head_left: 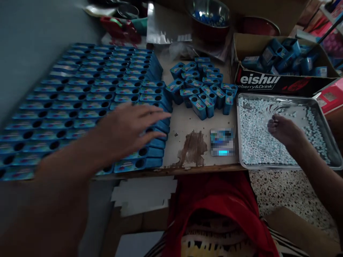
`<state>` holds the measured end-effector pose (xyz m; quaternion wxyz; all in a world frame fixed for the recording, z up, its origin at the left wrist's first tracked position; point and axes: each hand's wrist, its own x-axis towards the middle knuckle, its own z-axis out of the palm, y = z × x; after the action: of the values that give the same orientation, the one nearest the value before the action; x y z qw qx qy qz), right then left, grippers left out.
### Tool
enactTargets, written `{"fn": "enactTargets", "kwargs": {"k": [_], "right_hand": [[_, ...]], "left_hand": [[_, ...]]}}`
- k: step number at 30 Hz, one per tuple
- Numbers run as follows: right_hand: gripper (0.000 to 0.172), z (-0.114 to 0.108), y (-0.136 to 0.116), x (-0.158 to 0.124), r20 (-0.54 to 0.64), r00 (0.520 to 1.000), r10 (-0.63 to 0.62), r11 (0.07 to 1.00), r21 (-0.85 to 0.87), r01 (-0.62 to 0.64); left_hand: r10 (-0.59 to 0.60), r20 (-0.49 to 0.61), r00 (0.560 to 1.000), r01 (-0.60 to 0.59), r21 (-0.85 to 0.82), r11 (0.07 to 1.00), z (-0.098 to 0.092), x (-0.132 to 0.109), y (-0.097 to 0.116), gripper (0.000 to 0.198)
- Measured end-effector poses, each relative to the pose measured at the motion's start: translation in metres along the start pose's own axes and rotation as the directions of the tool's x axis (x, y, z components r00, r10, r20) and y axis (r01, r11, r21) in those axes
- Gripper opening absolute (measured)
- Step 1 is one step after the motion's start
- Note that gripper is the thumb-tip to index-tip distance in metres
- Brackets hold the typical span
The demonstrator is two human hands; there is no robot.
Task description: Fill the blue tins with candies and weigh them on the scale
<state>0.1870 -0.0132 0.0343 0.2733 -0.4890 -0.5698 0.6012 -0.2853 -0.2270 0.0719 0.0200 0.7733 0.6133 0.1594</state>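
My left hand (128, 125) stretches out flat, fingers apart, over the right edge of a large block of small blue boxes (80, 103) laid in rows, each with a round hole on top. My right hand (282, 130) rests in a metal tray (332, 142) full of small pale pellets (254, 135), with its fingers bunched together as if pinching pellets; what they hold is hidden. A loose cluster of upright blue boxes (202, 89) stands between the two hands.
A cardboard carton (268, 82) holding more blue boxes sits behind the tray. A metal bowl (210, 14) with blue pieces stands at the back. A small printed card (222, 142) lies near the table's front edge. Red cloth (222, 200) covers my lap.
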Motion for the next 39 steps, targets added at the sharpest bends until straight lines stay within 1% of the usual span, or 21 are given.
{"fn": "enactTargets", "kwargs": {"k": [1,2,3,4,5,6,8,10,11,12,13,15,17,20,23,25,28,31,34,39], "right_hand": [[0.032,-0.012,0.008,0.003,-0.055,0.997,0.047,0.994,0.098,-0.041],[0.030,-0.020,0.017,0.003,-0.114,0.989,0.090,0.981,0.179,-0.069],[0.026,-0.023,0.026,0.001,-0.172,0.976,0.131,0.965,0.249,-0.085],[0.023,-0.022,0.034,-0.003,-0.204,0.963,0.176,0.945,0.310,-0.107],[0.020,-0.017,0.042,-0.008,-0.203,0.954,0.220,0.926,0.350,-0.139],[0.020,-0.010,0.047,-0.015,-0.163,0.952,0.259,0.913,0.362,-0.187],[0.024,0.006,0.050,-0.027,-0.024,0.941,0.339,0.887,0.341,-0.311],[0.029,0.021,0.042,-0.034,0.144,0.905,0.400,0.863,0.272,-0.425],[0.031,0.028,0.034,-0.035,0.207,0.891,0.405,0.868,0.221,-0.445],[0.032,0.034,0.024,-0.034,0.243,0.890,0.387,0.887,0.165,-0.431],[0.033,0.039,0.013,-0.032,0.261,0.899,0.352,0.916,0.104,-0.389],[0.035,0.048,-0.010,-0.026,0.275,0.927,0.256,0.966,-0.043,-0.254],[0.038,0.057,-0.031,-0.018,0.311,0.935,0.169,0.972,-0.209,-0.106],[0.039,0.069,-0.057,-0.006,0.387,0.914,0.118,0.904,-0.424,0.063],[0.032,0.076,-0.075,0.003,0.429,0.898,0.099,0.809,-0.561,0.179],[0.021,0.078,-0.084,0.007,0.448,0.887,0.112,0.763,-0.611,0.212],[0.007,0.081,-0.091,0.010,0.460,0.874,0.158,0.728,-0.652,0.212],[0.011,0.084,-0.096,0.012,0.469,0.863,0.189,0.732,-0.653,0.194],[0.015,0.087,-0.101,0.011,0.463,0.870,0.167,0.742,-0.641,0.199],[0.009,0.102,-0.109,0.005,0.498,0.849,0.176,0.680,-0.685,0.261]], "left_hand": [[0.013,-0.011,1.000,-0.014,-0.042,0.999,0.010,-0.009,0.016,0.066],[0.011,-0.008,1.000,-0.011,-0.084,0.996,0.022,-0.016,0.030,0.058],[-0.001,-0.002,1.000,0.001,-0.126,0.992,0.034,-0.020,0.042,0.052],[-0.022,0.002,1.000,0.022,-0.163,0.986,0.046,-0.022,0.052,0.047],[-0.044,0.011,0.999,0.045,-0.196,0.980,0.057,-0.022,0.060,0.045],[-0.062,0.017,0.998,0.065,-0.224,0.972,0.065,-0.021,0.067,0.044],[-0.081,0.042,0.996,0.090,-0.270,0.959,0.076,-0.017,0.076,0.044],[-0.083,0.075,0.994,0.102,-0.303,0.947,0.080,-0.011,0.081,0.045],[-0.083,0.089,0.993,0.108,-0.317,0.942,0.080,-0.009,0.083,0.046],[-0.086,0.092,0.992,0.112,-0.330,0.937,0.081,-0.007,0.083,0.046],[-0.091,0.089,0.992,0.117,-0.341,0.933,0.083,-0.006,0.084,0.047],[-0.110,0.066,0.992,0.126,-0.365,0.922,0.089,-0.006,0.083,0.047],[-0.142,0.041,0.989,0.146,-0.402,0.904,0.100,-0.007,0.082,0.048],[-0.192,0.010,0.981,0.175,-0.460,0.871,0.116,-0.010,0.080,0.050],[-0.229,0.003,0.973,0.200,-0.496,0.845,0.125,-0.013,0.078,0.050],[-0.255,0.008,0.967,0.222,-0.516,0.827,0.126,-0.014,0.076,0.049],[-0.285,0.011,0.958,0.247,-0.532,0.810,0.126,-0.017,0.071,0.048],[-0.297,0.021,0.955,0.262,-0.535,0.804,0.127,-0.020,0.067,0.049],[-0.301,0.028,0.953,0.263,-0.566,0.781,0.126,-0.020,0.068,0.048],[-0.363,0.019,0.932,0.294,-0.626,0.722,0.124,-0.013,0.082,0.053]]}}
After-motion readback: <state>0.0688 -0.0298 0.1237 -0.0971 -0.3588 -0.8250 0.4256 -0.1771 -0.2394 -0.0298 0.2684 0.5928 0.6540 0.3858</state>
